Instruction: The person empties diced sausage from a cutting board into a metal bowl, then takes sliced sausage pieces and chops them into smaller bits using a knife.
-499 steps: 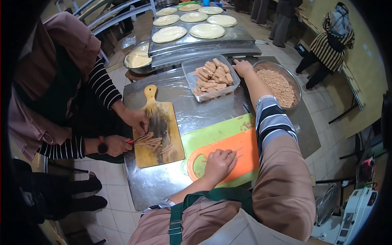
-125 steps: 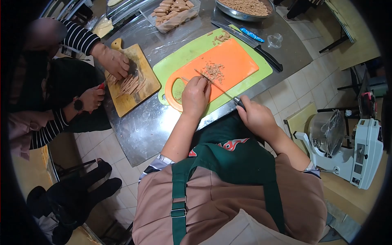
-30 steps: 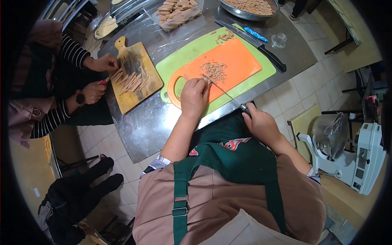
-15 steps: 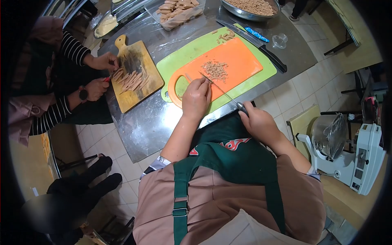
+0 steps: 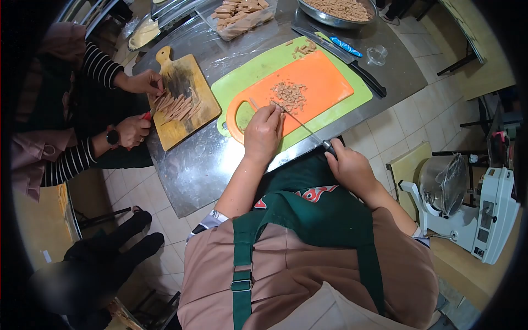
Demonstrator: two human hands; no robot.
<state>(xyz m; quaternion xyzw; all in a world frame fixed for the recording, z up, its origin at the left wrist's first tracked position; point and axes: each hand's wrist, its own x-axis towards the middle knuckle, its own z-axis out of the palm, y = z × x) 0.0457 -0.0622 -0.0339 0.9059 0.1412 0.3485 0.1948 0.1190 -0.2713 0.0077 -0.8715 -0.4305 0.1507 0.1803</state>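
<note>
My right hand (image 5: 352, 169) is closed round the dark handle of a kitchen knife (image 5: 304, 126). Its blade reaches up and left over an orange cutting board (image 5: 324, 91), with the tip by my left fingers. My left hand (image 5: 263, 135) has its fingers pressed together at the board's near edge, on a thin pinkish-brown food strip (image 5: 252, 103) whose end sticks out beyond them. Just past the blade lies a pile of small chopped pieces (image 5: 290, 95). The orange board rests on a larger green cutting board (image 5: 231, 85).
Left of me, a co-worker's hands (image 5: 135, 129) work with a red-handled tool over strips on a wooden board (image 5: 204, 82). Behind the boards are a plastic tub (image 5: 236, 30) and a metal bowl (image 5: 344, 23). A black-handled knife (image 5: 366, 77) lies at the right; a mixer (image 5: 467, 214) stands beyond.
My right hand and the knife handle have shifted slightly right and down, the blade still beside my left fingers. The co-worker's hands have moved a little.
</note>
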